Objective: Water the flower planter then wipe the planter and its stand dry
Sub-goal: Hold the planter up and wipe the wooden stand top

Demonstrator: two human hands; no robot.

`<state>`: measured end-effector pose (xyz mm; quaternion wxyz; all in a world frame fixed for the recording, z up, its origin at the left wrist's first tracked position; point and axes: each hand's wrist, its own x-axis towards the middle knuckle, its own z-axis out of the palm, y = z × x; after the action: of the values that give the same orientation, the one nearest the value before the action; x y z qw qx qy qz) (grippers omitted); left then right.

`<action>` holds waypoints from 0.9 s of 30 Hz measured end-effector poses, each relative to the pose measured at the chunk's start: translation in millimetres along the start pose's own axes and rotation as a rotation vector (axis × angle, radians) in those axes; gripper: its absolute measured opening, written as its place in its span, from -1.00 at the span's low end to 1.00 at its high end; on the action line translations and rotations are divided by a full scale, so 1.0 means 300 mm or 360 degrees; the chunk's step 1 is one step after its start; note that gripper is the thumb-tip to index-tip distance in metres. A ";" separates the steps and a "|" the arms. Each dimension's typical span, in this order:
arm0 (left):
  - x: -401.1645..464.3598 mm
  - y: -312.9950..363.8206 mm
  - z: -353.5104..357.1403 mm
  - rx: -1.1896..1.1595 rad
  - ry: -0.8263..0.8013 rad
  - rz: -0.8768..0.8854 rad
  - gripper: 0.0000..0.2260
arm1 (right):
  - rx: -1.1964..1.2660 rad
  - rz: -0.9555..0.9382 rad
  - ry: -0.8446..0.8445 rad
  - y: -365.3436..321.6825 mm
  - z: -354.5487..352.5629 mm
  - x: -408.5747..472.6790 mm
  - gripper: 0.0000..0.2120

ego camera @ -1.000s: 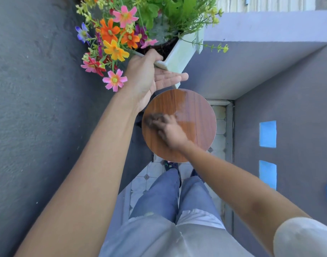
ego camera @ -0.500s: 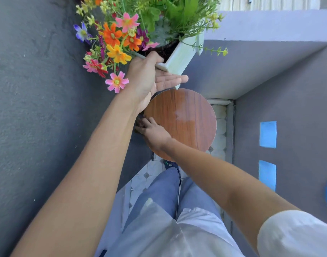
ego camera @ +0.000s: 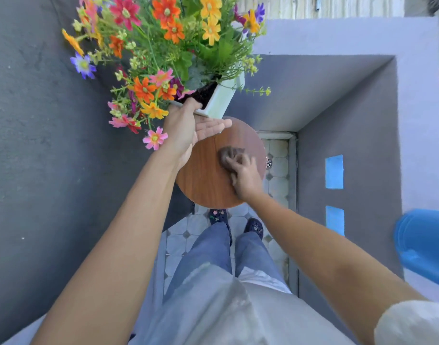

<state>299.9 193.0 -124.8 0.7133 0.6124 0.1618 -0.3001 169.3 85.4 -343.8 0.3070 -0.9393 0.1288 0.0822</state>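
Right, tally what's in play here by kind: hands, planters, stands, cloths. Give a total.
Hands: 2, the left hand holding the planter and the right hand pressing the cloth.
Planters: 1, the white flower planter.
Stands: 1, the round wooden stand.
Cloths: 1, the dark cloth.
Total: 5.

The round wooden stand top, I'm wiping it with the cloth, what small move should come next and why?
Probably sweep the dark cloth under your right hand toward the near-left part of the stand top. The cloth sits right of centre, and your left hand holds the white planter lifted clear, so the top is open.
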 end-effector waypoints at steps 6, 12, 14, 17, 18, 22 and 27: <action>-0.076 -0.166 0.032 -0.0079 0.0145 -0.0063 -0.62 | -0.0084 -0.0583 -0.0459 0.091 0.022 -0.204 -0.53; -0.181 -0.303 0.082 -0.0185 0.0335 -0.0132 -0.93 | 0.0023 0.0252 -0.0014 0.218 -0.151 -0.104 -0.55; -0.205 -0.342 0.101 -0.0217 0.0407 -0.0150 -0.94 | -0.0115 0.0147 -0.0126 0.233 -0.175 -0.118 -0.57; -0.237 -0.389 0.148 -0.0252 0.0476 -0.0196 -0.86 | -0.0193 -0.0240 -0.0379 0.247 -0.187 -0.185 -0.61; -0.246 -0.404 0.164 -0.0259 0.0491 -0.0212 -0.82 | -0.0181 -0.0304 -0.0427 0.251 -0.186 -0.211 -0.63; -0.248 -0.474 0.201 -0.0293 0.0517 -0.0290 -0.73 | 0.0039 -0.0096 -0.0290 0.251 -0.162 -0.293 -0.64; -0.247 -0.579 0.214 -0.0297 0.0443 -0.0374 -0.61 | 0.0463 0.0402 0.0062 0.242 -0.163 -0.372 -0.67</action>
<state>125.6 135.6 -202.7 0.6978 0.5560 0.3563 -0.2775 45.2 21.0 -319.1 0.4242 -0.8629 0.2622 0.0823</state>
